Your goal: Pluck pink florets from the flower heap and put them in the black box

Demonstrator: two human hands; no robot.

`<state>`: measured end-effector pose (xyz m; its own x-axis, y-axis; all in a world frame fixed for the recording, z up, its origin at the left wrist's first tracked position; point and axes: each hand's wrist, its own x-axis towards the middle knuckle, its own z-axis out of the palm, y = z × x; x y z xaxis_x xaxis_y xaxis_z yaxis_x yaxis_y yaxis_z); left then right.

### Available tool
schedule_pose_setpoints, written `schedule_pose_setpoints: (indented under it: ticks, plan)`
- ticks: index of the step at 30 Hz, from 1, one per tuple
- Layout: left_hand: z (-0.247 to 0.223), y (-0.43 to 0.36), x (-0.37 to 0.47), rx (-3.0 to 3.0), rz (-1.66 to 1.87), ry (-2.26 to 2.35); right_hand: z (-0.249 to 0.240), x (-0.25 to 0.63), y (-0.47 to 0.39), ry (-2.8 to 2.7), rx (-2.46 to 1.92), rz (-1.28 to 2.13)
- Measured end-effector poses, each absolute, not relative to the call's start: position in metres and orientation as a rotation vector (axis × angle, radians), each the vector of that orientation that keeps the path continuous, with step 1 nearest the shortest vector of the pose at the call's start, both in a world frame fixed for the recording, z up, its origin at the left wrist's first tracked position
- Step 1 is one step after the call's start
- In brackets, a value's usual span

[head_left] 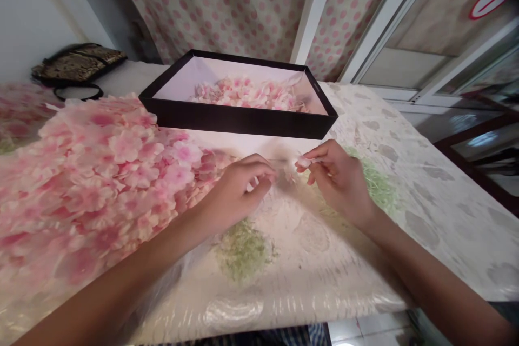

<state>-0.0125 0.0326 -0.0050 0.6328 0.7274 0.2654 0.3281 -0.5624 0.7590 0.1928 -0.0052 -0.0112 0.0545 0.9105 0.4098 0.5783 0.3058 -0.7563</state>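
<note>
My left hand (243,186) is above the table's middle, its thumb and fingertips closed in a pinch on what looks like a thin stem (279,160). The stem runs across toward my right hand (339,179). Between the right thumb and fingers is a small pale pink artificial flower (303,162), partly hidden by the fingers. A large heap of pink artificial flowers (109,184) spreads beside my left forearm. Just beyond both hands stands a black box (243,120) with a white inside, holding more pink flowers (251,92).
One pile of green stems (243,251) lies near the table's front edge, another green pile (377,181) behind my right hand. A patterned bag (87,63) sits at the back left. A pale patterned cloth (413,189) covers the table; a dotted curtain (227,5) hangs behind.
</note>
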Motion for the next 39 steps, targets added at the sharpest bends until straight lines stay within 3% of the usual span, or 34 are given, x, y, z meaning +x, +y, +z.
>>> schedule_pose_setpoints:
  ticks: [5,8,15,22,33,39]
  plan:
    - [-0.014,0.031,-0.012,2.677,0.392,0.661,-0.012,0.186,-0.010,-1.771,-1.384,0.201]
    - [-0.014,0.032,-0.011,2.677,0.391,0.646,-0.012,0.185,-0.011,-1.803,-1.375,0.175]
    - [-0.008,0.037,-0.011,2.078,0.841,0.887,-0.008,0.186,-0.006,-1.457,-1.194,0.725]
    - [-0.002,0.037,-0.012,2.031,0.769,0.986,-0.004,0.192,-0.003,-1.445,-1.094,0.965]
    - [-0.004,0.026,-0.016,2.163,0.693,0.766,-0.004,0.195,-0.002,-1.689,-0.774,1.269]
    - [0.003,0.023,-0.014,2.192,0.707,0.770,-0.001,0.195,-0.006,-1.689,-0.719,1.251]
